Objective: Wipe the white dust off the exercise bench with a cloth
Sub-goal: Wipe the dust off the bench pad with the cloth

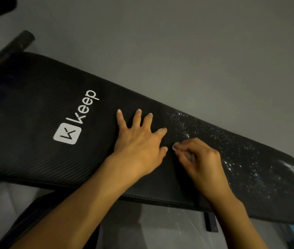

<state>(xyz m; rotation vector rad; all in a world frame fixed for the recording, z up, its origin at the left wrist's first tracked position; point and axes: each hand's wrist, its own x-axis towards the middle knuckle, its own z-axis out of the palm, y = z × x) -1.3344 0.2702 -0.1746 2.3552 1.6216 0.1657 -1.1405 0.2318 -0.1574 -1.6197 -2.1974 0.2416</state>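
Bench: black pad, running from 10 to 4 o'clock.
Dust: white specks on its 4 o'clock end.
Left hand: flat on the bench, fingers spread.
Right hand: just beside, at 4 o'clock, fingers curled, pinching a pale cloth, mostly hidden.

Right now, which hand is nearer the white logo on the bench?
Left. The left hand lies flat just beside the logo; the right hand, pinching a pale cloth, is farther along by the white dust.
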